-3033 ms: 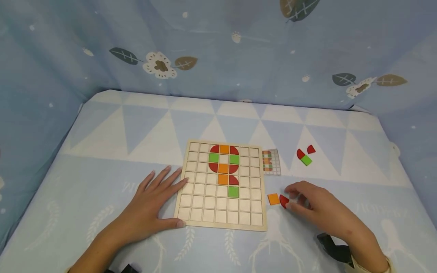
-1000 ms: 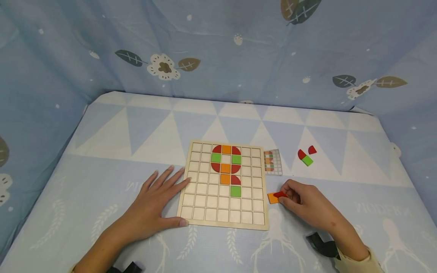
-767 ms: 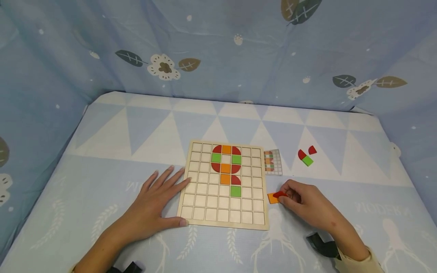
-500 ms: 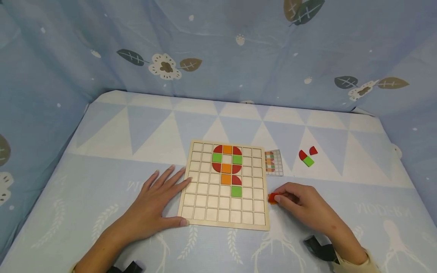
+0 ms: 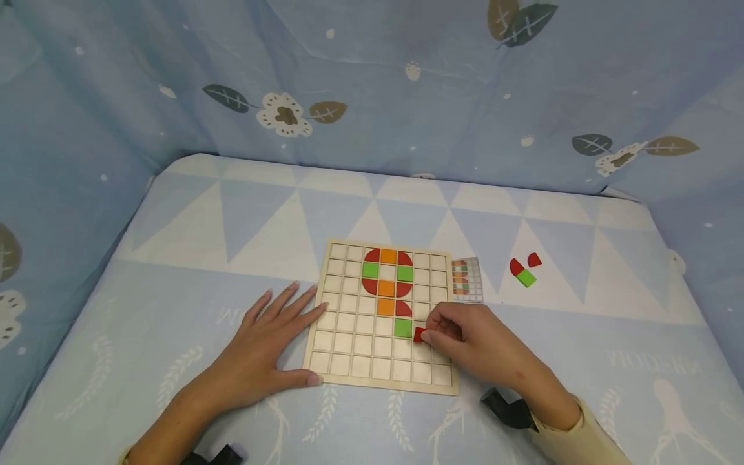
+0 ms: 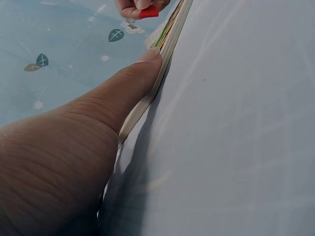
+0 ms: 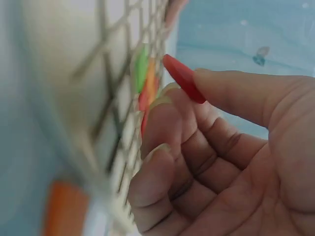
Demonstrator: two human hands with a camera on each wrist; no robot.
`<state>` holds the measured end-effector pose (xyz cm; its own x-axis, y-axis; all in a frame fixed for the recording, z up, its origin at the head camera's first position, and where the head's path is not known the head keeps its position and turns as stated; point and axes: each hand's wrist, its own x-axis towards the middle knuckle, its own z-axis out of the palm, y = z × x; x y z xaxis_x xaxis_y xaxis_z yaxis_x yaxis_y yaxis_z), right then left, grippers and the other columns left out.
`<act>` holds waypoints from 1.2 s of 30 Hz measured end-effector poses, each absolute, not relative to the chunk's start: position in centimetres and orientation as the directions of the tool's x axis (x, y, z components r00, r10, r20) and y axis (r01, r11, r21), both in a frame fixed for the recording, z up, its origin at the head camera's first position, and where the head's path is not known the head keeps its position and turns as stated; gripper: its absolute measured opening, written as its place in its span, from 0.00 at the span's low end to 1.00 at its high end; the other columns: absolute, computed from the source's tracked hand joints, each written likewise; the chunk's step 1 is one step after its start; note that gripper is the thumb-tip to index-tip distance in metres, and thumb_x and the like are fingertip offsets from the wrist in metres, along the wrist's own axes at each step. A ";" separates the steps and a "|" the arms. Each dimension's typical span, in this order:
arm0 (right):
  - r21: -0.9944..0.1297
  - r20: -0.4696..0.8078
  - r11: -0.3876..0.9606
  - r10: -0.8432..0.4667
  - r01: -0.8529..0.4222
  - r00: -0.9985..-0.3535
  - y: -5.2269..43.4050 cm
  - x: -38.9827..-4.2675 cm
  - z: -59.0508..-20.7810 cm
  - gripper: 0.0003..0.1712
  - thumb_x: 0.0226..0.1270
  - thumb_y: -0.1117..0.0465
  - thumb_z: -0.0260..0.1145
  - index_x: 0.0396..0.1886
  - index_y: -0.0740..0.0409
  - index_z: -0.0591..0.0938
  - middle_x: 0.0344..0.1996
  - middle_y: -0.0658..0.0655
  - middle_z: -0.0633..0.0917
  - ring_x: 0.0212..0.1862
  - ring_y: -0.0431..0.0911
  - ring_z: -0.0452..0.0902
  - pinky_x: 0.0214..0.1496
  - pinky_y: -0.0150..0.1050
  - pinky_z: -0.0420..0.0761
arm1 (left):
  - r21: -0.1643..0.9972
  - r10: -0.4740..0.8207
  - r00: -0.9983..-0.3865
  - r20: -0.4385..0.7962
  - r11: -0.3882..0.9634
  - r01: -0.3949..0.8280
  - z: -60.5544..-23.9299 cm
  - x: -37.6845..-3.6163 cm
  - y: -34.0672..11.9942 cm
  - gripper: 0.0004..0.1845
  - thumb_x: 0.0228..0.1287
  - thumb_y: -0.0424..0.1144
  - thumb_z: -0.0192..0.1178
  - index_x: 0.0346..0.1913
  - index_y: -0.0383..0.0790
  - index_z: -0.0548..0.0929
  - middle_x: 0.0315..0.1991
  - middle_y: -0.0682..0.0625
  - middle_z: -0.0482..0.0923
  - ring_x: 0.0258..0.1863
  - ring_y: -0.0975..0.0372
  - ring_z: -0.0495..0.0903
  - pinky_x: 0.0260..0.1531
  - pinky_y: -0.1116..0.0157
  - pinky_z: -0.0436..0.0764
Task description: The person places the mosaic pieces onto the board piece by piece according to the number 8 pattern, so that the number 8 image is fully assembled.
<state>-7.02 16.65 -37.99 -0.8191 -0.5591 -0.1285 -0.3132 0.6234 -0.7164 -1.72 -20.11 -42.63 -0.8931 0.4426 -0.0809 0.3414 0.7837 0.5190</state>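
A wooden grid board (image 5: 343, 343) lies on the cloth, holding red quarter-circle, orange square and green square tiles in its upper middle. My left hand (image 5: 258, 342) rests flat at its left side, fingers spread, fingertips at the edge and thumb by the near left corner. Over the board's right part, my right hand (image 5: 479, 336) pinches a red quarter-circle tile (image 7: 184, 78) between thumb and fingers. That tile is just right of the lowest green tile (image 5: 403, 328). A loose orange tile (image 7: 66, 209) shows beside the board in the right wrist view; my right hand hides it from the head view.
A small pattern card (image 5: 473, 284) lies against the board's right edge. Farther right are two loose red quarter-circle tiles (image 5: 534, 259) and a green square tile (image 5: 526, 278). A blue patterned curtain (image 5: 372, 90) hangs behind the table.
My right hand has picked up the red quarter-circle tile from beside the orange one, passed over the orange one and moved left over the board. My left hand stays at the board's edge.
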 end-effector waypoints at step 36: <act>-0.607 -0.146 0.700 -0.563 -0.376 -0.813 13.8 -6.6 -39.6 0.08 0.72 0.59 0.72 0.33 0.44 0.83 0.22 0.38 0.75 0.27 0.35 0.69 0.30 0.33 0.73 | 0.499 0.444 -0.892 -0.086 0.794 0.347 -43.0 -1.7 -20.2 0.57 0.54 0.76 0.67 0.84 0.64 0.56 0.85 0.60 0.43 0.84 0.57 0.34 0.79 0.48 0.33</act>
<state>-6.59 13.78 -39.59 -0.8134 -0.5631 -0.1458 -0.3758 0.7001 -0.6072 -1.74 -20.20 -43.00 -0.8920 0.4438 -0.0855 0.3474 0.7942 0.4985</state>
